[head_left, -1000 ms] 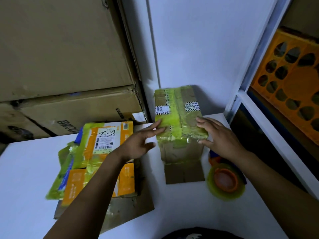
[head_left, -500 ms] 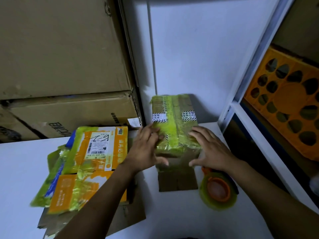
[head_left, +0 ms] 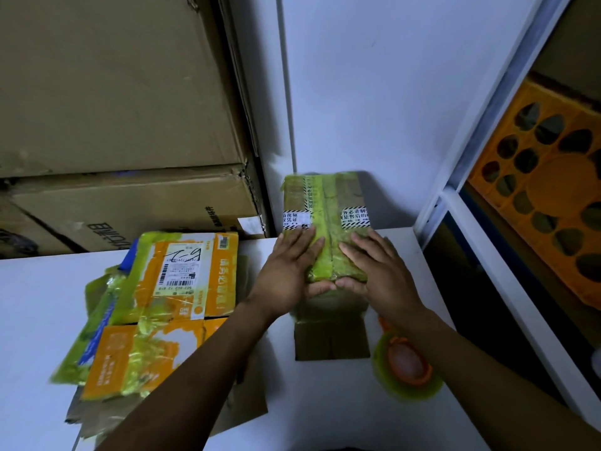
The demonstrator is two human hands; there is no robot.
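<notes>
The taped box (head_left: 325, 203) stands at the back of the table (head_left: 32, 304), with its far end close to the white wall (head_left: 374, 92). Whether the box touches the wall cannot be told. A second ago the hands sat at the box's two sides. Now both lie on its top, close together.

The left hand (head_left: 289, 271) and the right hand (head_left: 380, 275) are spread flat, with straight fingers pointing toward the wall. They press the yellow-green tape on either side of the centre seam. Both thumbs lie along the near top edge and nearly meet.

The box has kept its place. Its long axis runs straight away from the person, one short end toward the wall and the other toward the body. At the near end a bare cardboard flap (head_left: 331, 340) lies flat on the table.

A roll of yellow-green tape (head_left: 406, 369) on an orange dispenser lies just right of the flap, partly under the right forearm. To the left, apart from the box, is a pile of flattened orange parcels (head_left: 182, 288) with a shipping label on top. The left forearm crosses its near corner.

Large brown cartons (head_left: 113, 92) are stacked behind the pile and shut in the table's back left. On the right, a white shelf frame (head_left: 487, 271) edges the table, and an orange crate (head_left: 546, 196) sits beyond it.
</notes>
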